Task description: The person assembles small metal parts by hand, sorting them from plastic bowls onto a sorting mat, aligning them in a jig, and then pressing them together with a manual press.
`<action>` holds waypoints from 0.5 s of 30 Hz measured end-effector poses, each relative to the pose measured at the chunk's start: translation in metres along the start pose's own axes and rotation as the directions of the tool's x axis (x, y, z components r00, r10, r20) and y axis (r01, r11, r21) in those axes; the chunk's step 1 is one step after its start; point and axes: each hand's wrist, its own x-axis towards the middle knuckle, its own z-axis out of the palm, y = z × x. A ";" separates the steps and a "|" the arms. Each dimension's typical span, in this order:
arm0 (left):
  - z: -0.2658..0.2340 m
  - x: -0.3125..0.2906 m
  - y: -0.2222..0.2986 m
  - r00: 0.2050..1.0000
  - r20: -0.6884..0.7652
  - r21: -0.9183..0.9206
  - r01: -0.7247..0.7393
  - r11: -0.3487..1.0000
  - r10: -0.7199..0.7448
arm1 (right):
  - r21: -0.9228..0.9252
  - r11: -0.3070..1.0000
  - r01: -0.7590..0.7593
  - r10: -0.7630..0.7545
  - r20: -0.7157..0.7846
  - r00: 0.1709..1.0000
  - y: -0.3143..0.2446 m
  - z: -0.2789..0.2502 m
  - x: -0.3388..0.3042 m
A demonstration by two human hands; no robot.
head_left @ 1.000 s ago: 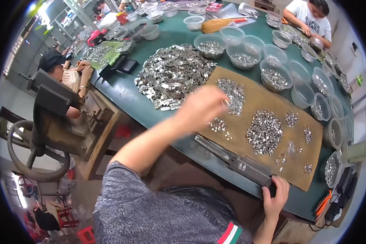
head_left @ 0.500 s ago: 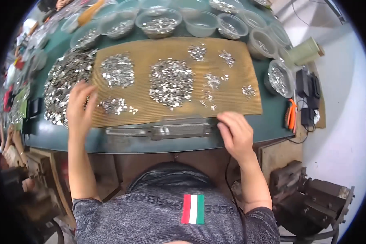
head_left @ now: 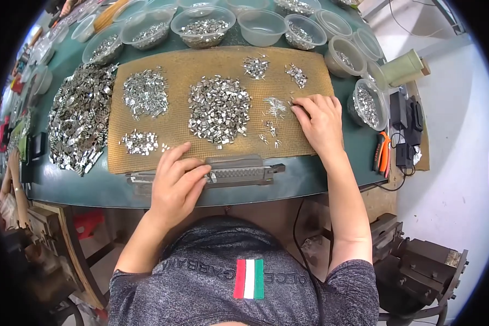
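A narrow grey slotted fixture (head_left: 242, 173) lies along the table's front edge, with rows of small metal pieces in it. Bent over its left part, my left hand (head_left: 174, 187) has its thumb and fingertips drawn together at the slots; anything between them is too small to make out. My right hand (head_left: 323, 125) rests over the right side of the brown ribbed mat (head_left: 174, 58). Its thumb and forefinger meet beside a few thin metal pins (head_left: 276, 107), and whatever they pinch is hidden. Small shiny metal blocks (head_left: 218, 108) form a heap mid-mat.
Left of the mat spreads a large pile of metal links (head_left: 81, 114). Clear plastic tubs (head_left: 204, 41) of metal parts line the back and right. Orange-handled pliers (head_left: 382, 152), black adapters (head_left: 401, 125) and a green spool (head_left: 405, 69) sit at the right.
My left hand has come from the link pile rightward to the fixture. My right hand has gone from the fixture's right end forward to the small pieces on the mat. The view shifted slightly.
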 end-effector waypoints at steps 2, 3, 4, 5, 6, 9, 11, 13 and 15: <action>0.001 0.000 0.001 1.000 -0.003 0.006 0.000 1.000 0.000 | -0.042 0.999 0.020 -0.020 -0.008 1.000 -0.002 0.002 0.003; 0.001 0.000 0.002 1.000 -0.010 0.013 -0.004 1.000 0.004 | -0.071 0.997 0.042 -0.042 0.003 0.999 -0.002 0.003 0.004; 0.001 0.000 0.001 1.000 -0.009 0.011 -0.003 1.000 0.003 | -0.102 0.993 0.064 -0.064 0.011 0.998 -0.002 0.004 0.007; 0.001 0.000 0.000 1.000 -0.014 -0.001 -0.003 1.000 0.003 | -0.104 0.993 0.063 -0.062 0.013 0.998 -0.002 0.004 0.008; 0.001 0.000 -0.001 1.000 -0.019 -0.014 -0.003 1.000 0.003 | -0.087 0.994 0.070 -0.069 0.015 0.997 -0.002 0.004 0.008; 0.002 -0.001 -0.001 1.000 -0.031 -0.020 -0.007 1.000 0.006 | -0.092 0.994 0.067 -0.065 0.024 0.998 -0.001 -0.003 0.005; 0.003 -0.003 -0.005 0.999 -0.036 -0.027 -0.003 1.000 0.002 | -0.108 0.993 0.053 -0.050 0.033 0.998 -0.008 -0.012 -0.002; 0.003 -0.004 -0.006 0.999 -0.037 -0.039 0.002 0.999 -0.003 | -0.127 0.989 0.076 -0.062 0.106 0.992 -0.018 -0.027 -0.013; 0.004 -0.003 -0.004 0.999 -0.042 -0.040 0.008 0.999 -0.010 | -0.127 0.989 0.081 -0.061 0.153 0.986 -0.023 -0.032 -0.024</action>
